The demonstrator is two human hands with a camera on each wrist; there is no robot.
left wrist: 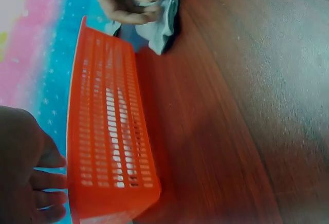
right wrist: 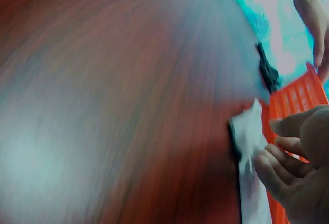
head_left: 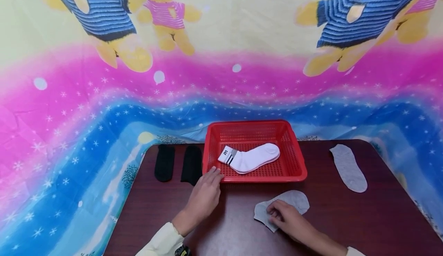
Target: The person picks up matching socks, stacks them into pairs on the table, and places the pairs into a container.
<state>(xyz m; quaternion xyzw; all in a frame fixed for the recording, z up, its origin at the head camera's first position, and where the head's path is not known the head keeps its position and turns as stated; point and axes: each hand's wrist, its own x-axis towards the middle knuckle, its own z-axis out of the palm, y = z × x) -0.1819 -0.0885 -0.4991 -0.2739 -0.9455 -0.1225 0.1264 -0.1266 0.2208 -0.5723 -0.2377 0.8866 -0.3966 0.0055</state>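
My left hand rests its fingertips on the near left corner of a red plastic basket; the left wrist view shows those fingertips along the rim. Inside the basket lies a white ankle sock with dark stripes at its cuff. My right hand is over a grey low-cut sock in front of the basket, partly covering it. Its fingers are loosely bent, with a gap between thumb and forefinger in the left wrist view. The fingertips overlap the sock near its opening, which stands up a little.
Two black socks, one at the far left and one beside the basket, lie on the dark wooden table. Another grey sock lies at the right. A patterned cloth hangs behind the table.
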